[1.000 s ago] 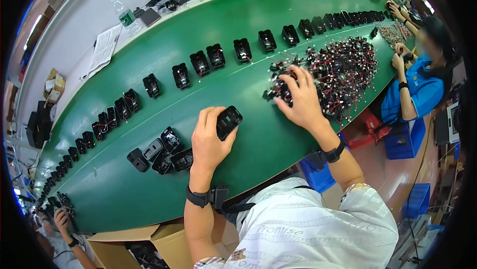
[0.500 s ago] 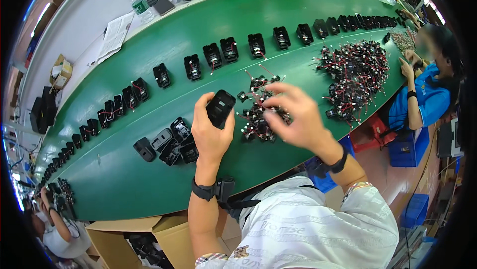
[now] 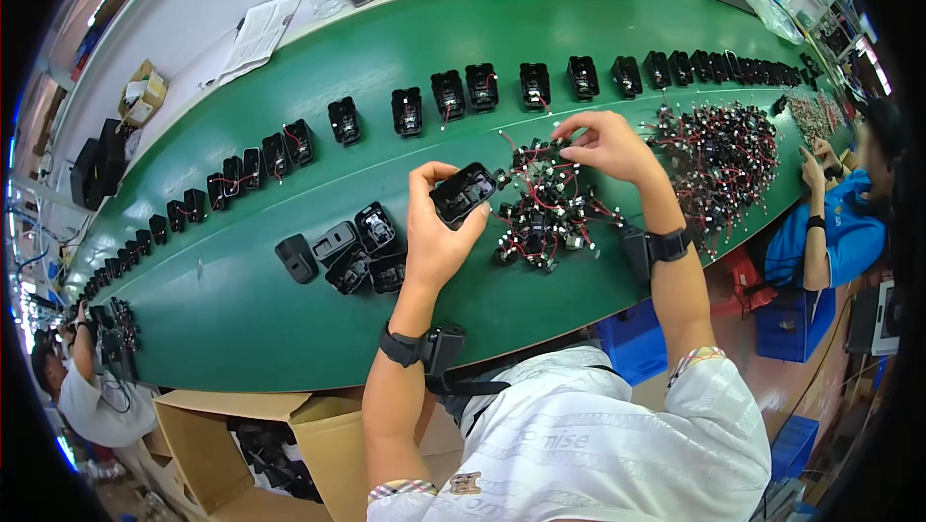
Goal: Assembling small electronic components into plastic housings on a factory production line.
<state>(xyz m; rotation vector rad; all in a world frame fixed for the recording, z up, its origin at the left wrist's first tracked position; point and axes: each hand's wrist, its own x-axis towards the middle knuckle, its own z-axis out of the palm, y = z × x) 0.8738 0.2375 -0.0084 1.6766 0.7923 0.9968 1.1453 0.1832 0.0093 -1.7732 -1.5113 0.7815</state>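
My left hand (image 3: 436, 240) grips a black plastic housing (image 3: 465, 196) by its sides, its hollow inside facing up. Just right of it lies a small pile of black parts with red wires and white plugs (image 3: 548, 218). At the far edge of that pile, my right hand (image 3: 617, 149) has its thumb and fingers pinched together; what lies between the fingertips is too small to make out. Left of my left hand, several loose black housings sit in a cluster, one an open housing (image 3: 376, 226) and another a closed-side-up housing (image 3: 296, 259).
A long row of black housings (image 3: 407, 112) curves across the green table (image 3: 241, 319). A larger heap of wired parts (image 3: 723, 165) lies to the right, near a co-worker in blue (image 3: 849, 233). An opened cardboard box (image 3: 328, 445) stands below the front edge. Another person (image 3: 101, 397) works far left.
My left hand has turned the housing from its closed outer face to its hollow side and moved slightly right. My right hand has gone from a blur over the small pile to a pinch at its far edge.
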